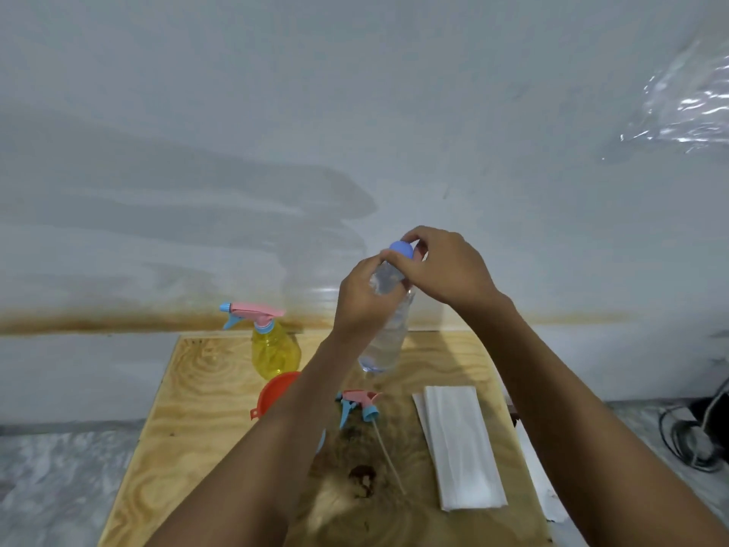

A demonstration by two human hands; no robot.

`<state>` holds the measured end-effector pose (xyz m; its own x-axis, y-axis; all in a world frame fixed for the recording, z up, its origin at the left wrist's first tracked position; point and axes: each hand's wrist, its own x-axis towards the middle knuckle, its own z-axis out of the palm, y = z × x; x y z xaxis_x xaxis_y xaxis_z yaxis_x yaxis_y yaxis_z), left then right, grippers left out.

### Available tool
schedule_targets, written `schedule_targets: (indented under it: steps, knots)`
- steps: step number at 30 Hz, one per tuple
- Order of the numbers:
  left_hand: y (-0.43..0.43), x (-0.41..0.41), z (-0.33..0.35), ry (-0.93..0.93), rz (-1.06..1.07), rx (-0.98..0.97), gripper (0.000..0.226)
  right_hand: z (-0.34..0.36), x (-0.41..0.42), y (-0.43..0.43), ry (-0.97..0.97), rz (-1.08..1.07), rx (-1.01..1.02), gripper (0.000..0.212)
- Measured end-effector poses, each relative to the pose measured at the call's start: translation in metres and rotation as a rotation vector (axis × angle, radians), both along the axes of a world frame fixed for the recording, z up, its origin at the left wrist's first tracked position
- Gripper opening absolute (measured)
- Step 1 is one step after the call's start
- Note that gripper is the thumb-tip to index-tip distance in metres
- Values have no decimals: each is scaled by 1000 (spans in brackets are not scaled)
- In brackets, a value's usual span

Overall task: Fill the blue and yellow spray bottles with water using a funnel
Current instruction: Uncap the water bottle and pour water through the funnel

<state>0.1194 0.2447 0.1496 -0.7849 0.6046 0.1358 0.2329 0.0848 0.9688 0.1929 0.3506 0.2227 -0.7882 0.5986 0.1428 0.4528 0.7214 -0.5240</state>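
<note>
Spray bottles first: yellow spray bottle [274,355] upright at the back left of the plywood table [197,388], pink and blue trigger head screwed on, fill level unreadable through the tinted wall. Blue spray bottle [322,439] almost wholly hidden behind the left forearm, only a blue sliver showing; likely under the red funnel [276,388], though impossible to confirm. Loose trigger head [361,404] lying on its side mid-table, dip tube [388,456] trailing toward the near edge.

Clear water bottle [384,345] held aloft over the table, tilted, apparently holding clear water, level hard to read. Left hand [361,298] wrapped around its upper body just below the neck. Right hand [445,266] above it, fingers curled round the blue cap [400,248], pinching it as if to unscrew.

Likely step: opening the water bottle ahead of pouring.

Possible trouble from here, as a judgement:
- Too firm a squeeze by the left hand on a thin wall with the cap loosened: water spurting over the plywood.
- Tilt kept through cap removal: an early spill short of the funnel.
- Pouring faster than the funnel drains: overflow down the hidden bottle.
- A forearm brushing the funnel: funnel or bottle tipped over.
- Cap slipping from the fingertips and rolling off the edge.

Folded white cloth [459,444] lying flat to the right, within reach for wiping.
</note>
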Motion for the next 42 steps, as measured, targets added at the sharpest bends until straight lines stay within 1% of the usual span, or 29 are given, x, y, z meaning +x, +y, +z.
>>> schedule_targets:
  steps: [4,7,9,11,14,16,18,20,21,23,27,29,31,34,36,39,42]
  knots:
    - [0,4,0,-43,14,30,33,1,-6,9,-38,79,43,36]
    - [0,6,2,-59,7,46,30,0,-7,18,-52,189,52,34]
    - [0,5,0,-55,3,51,29,1,-7,22,-73,256,101,34]
    - [1,4,-1,-44,0,39,32,4,-7,28,-93,344,140,33]
    - [2,2,-4,-45,11,7,45,16,-6,40,-173,519,164,31]
    - [3,3,-3,-39,17,8,43,22,-6,43,-218,575,199,33]
    - [3,4,-1,-29,18,24,37,22,-8,39,-198,508,210,45]
    - [2,4,-1,-27,12,38,29,20,-10,34,-164,350,197,54]
    - [1,4,-1,-27,12,38,30,19,-12,33,-169,292,208,53]
    - [1,4,-2,-23,10,35,34,19,-15,33,-210,254,232,48]
    - [3,2,-5,-11,-3,25,31,21,-18,32,-239,334,307,45]
    - [3,1,-7,-12,2,12,39,22,-17,34,-251,419,348,42]
    - [4,0,-9,-28,24,-3,51,27,-16,40,-291,526,343,37]
    - [5,1,-9,-14,30,-6,52,35,-16,46,-339,624,333,35]
    - [5,1,-8,-2,32,4,47,37,-18,45,-339,600,324,40]
    - [3,1,-9,10,35,5,41,34,-20,42,-313,464,290,53]
    - [3,2,-9,19,37,3,43,29,-22,42,-307,432,324,45]
